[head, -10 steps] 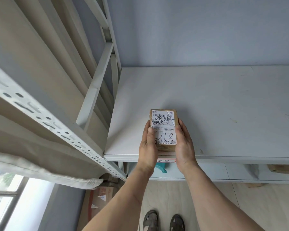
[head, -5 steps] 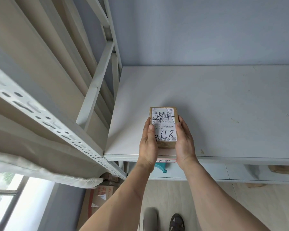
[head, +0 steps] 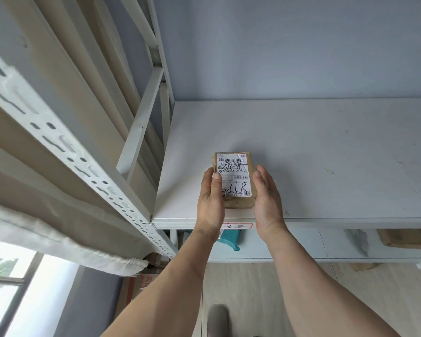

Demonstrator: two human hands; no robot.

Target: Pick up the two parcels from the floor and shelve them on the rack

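A small brown parcel (head: 233,176) with a white shipping label and black handwriting lies on the white rack shelf (head: 326,154), close to its front edge and toward the left end. My left hand (head: 210,203) grips its left side, the thumb resting on the label. My right hand (head: 267,198) is flat and open against the parcel's right side, with the palm showing. No second parcel is in either hand.
A perforated rack upright (head: 83,166) slants across the left. A red-edged name tag (head: 236,226) is stuck on the shelf's front lip. The shelf below holds a teal item (head: 229,239), a grey bag (head: 356,239) and a brown box (head: 408,238). A carton (head: 141,283) stands on the floor.
The parcel has slid a little further onto the shelf. My right hand has loosened from a grip to an open palm beside it. One foot has stepped forward.
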